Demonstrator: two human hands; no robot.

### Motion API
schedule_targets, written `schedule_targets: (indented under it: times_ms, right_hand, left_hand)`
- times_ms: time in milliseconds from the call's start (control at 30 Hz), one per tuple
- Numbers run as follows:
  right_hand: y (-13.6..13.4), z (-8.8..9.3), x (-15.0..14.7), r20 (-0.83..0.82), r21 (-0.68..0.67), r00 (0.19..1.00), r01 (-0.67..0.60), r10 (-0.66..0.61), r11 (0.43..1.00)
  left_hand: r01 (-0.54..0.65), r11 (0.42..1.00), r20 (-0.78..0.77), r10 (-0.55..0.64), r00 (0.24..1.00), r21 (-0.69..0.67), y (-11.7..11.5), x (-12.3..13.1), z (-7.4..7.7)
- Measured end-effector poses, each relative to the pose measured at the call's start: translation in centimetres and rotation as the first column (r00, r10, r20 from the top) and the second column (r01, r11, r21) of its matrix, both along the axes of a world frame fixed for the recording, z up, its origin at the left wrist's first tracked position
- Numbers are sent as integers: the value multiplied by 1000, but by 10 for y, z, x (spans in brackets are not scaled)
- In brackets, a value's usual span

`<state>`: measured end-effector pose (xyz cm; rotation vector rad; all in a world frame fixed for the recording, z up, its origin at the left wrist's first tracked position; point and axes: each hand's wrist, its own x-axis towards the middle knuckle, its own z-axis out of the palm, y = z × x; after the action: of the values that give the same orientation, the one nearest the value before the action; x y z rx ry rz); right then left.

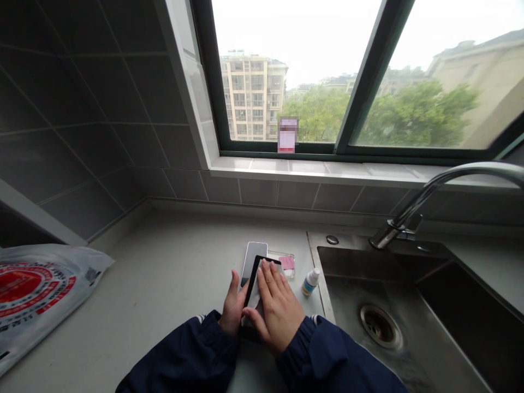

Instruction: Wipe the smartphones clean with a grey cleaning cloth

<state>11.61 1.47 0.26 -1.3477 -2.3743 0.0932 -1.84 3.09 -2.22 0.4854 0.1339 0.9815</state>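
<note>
A black-edged phone (251, 296) is held up off the counter by my left hand (233, 307), whose thumb points up beside its left edge; the other fingers pass behind it. My right hand (275, 304) lies over the phone's face, fingers stretched forward, pressing a pale cloth or wipe (254, 289) against it. Behind the phone, a second, silver-edged phone (257, 252) lies on the counter. A clear case with a pink patch (287, 263) rests to its right. A small white-capped spray bottle (310, 282) stands right of my right hand.
A steel sink (368, 295) with a curved faucet (429, 188) is on the right. The white counter (164, 262) runs left to a plastic bag (45, 289) with red print. Behind are a tiled ledge (311, 167) and a window.
</note>
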Motion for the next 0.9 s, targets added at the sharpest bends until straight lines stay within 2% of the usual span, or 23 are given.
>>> schedule_targets:
  times_ms: [100, 200, 433, 533, 633, 800, 900]
  right_hand:
    - [0, 1, -1, 14, -52, 1000, 10, -9, 999]
    - [0, 3, -2, 16, -82, 1000, 22, -21, 996]
    - [8, 6, 2, -43, -32, 999, -9, 7, 999]
    - [10, 1, 2, -82, -43, 997, 5, -9, 999]
    - [8, -8, 1, -163, -96, 986, 6, -21, 995]
    - [-1, -25, 3, -338, -49, 938, -103, 80, 994]
    - [-7, -31, 6, -373, 8, 919, -133, 126, 991]
  left_hand:
    - [-34, 999, -44, 32, 999, -40, -1, 1, -2]
    - [-124, 990, -149, 113, 982, -70, -3, 5, -4]
    - [-290, 957, -275, 284, 919, 19, -2, 13, -14]
    - [-342, 936, -436, 342, 832, 83, -6, 13, -15]
    - [-357, 920, -578, 381, 721, 161, -11, 14, -10]
    - [-462, 854, -634, 498, 592, 240, -11, 16, 0]
    - [-487, 825, -656, 540, 527, 288, -5, 17, 4]
